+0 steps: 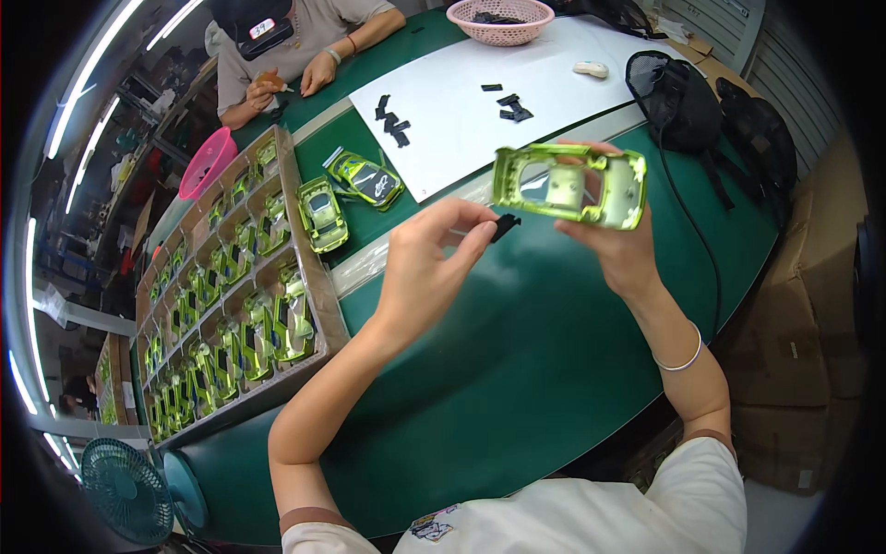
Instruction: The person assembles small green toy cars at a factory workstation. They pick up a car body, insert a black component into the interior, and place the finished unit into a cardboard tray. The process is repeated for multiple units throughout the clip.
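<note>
My right hand (616,242) holds a shiny lime-green toy car body (568,186) upside down above the green table (517,369), its hollow underside facing me. My left hand (426,263) pinches a small black plastic part (504,226) between thumb and fingers, just left of and below the car body, not touching it. Two finished green toy cars (322,214) (366,178) stand on the table beyond my left hand.
A cardboard tray (318,286) with several green car bodies lies at left. A white sheet (517,97) carries loose black parts (395,122), with a pink basket (499,20) beyond. Another person (295,55) works across the table. A black bag (678,102), a fan (126,489) and cardboard boxes (794,332) surround it.
</note>
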Tool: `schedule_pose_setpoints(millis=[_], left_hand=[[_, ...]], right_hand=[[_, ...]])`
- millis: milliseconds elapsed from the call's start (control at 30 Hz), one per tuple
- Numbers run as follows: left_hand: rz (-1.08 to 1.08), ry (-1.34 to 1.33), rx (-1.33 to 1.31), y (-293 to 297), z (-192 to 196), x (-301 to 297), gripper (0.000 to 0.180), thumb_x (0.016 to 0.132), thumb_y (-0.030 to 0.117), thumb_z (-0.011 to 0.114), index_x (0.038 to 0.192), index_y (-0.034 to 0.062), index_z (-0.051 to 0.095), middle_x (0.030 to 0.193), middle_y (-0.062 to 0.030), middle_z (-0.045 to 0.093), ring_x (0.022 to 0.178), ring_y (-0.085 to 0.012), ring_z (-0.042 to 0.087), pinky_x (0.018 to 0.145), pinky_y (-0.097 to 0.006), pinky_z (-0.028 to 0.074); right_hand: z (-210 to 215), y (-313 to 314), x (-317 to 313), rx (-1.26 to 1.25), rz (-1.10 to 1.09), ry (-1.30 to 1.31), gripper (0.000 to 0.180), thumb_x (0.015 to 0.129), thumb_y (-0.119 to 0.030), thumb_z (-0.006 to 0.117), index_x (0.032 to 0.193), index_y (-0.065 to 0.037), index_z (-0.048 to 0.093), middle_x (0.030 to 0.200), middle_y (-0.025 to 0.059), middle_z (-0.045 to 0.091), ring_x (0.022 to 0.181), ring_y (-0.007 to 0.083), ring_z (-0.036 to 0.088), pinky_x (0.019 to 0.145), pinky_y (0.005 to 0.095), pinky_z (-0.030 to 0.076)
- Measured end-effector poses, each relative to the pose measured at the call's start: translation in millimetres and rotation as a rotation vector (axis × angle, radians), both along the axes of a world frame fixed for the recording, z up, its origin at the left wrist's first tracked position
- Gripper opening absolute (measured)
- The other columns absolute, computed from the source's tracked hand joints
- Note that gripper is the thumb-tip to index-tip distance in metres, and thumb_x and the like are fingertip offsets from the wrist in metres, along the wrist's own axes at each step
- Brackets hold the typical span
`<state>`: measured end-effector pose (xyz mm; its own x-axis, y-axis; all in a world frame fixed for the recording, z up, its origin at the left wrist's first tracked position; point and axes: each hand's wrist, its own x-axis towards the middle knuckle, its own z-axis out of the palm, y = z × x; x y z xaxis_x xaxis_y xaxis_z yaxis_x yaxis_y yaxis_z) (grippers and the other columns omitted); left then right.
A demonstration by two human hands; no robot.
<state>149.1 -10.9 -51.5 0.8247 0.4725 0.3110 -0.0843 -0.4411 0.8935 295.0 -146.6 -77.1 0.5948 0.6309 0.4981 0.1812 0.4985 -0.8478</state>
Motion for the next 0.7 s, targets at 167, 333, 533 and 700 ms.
schedule_pose_setpoints(millis=[167, 333, 533, 700], left_hand=[[-0.095, -0.07, -0.023, -14.0, 14.8, -48.6, 0.012, 0.076, 0.0, 0.063, 0.088, -0.0001, 0.063, 0.077, -0.0074, 0.064, 0.065, -0.0132, 0.062, 0.061, -0.024, 0.049], [-0.075, -0.129, 0.465, -16.0, 23.1, -78.3, 0.019, 0.066, -0.003, 0.068, 0.083, 0.0038, 0.061, 0.075, -0.0081, 0.06, 0.065, -0.0216, 0.059, 0.059, -0.031, 0.047], [-0.117, -0.115, 0.571, -10.3, 38.2, -107.4, 0.023, 0.063, -0.004, 0.07, 0.084, 0.0028, 0.063, 0.079, -0.0081, 0.062, 0.076, -0.0254, 0.06, 0.066, -0.031, 0.048], [-0.123, -0.004, 0.306, 0.1, 39.1, -118.3, 0.024, 0.064, -0.003, 0.071, 0.086, 0.0012, 0.065, 0.081, -0.0089, 0.064, 0.073, -0.0191, 0.062, 0.066, -0.026, 0.048]], right_hand=[[-2.3, 12.8, -38.6, 0.13, 0.383, -0.25, 0.066, 0.062, 0.004, 0.075, 0.117, -0.004, 0.04, 0.121, 0.0182, 0.049, 0.113, 0.0244, 0.049, 0.092, 0.035, 0.045], [9.6, 25.4, -62.7, 0.201, 0.431, -0.416, 0.064, 0.062, -0.001, 0.077, 0.115, -0.004, 0.043, 0.118, 0.0188, 0.052, 0.11, 0.0273, 0.052, 0.092, 0.0364, 0.045], [12.9, 44.1, -82.3, 0.237, 0.518, -0.435, 0.062, 0.062, -0.005, 0.077, 0.115, -0.003, 0.044, 0.115, 0.019, 0.054, 0.109, 0.0288, 0.053, 0.091, 0.0367, 0.044], [6.1, 47.7, -92.4, 0.172, 0.496, -0.32, 0.065, 0.062, -0.003, 0.078, 0.117, -0.003, 0.043, 0.118, 0.0182, 0.052, 0.109, 0.027, 0.052, 0.092, 0.0361, 0.044]])
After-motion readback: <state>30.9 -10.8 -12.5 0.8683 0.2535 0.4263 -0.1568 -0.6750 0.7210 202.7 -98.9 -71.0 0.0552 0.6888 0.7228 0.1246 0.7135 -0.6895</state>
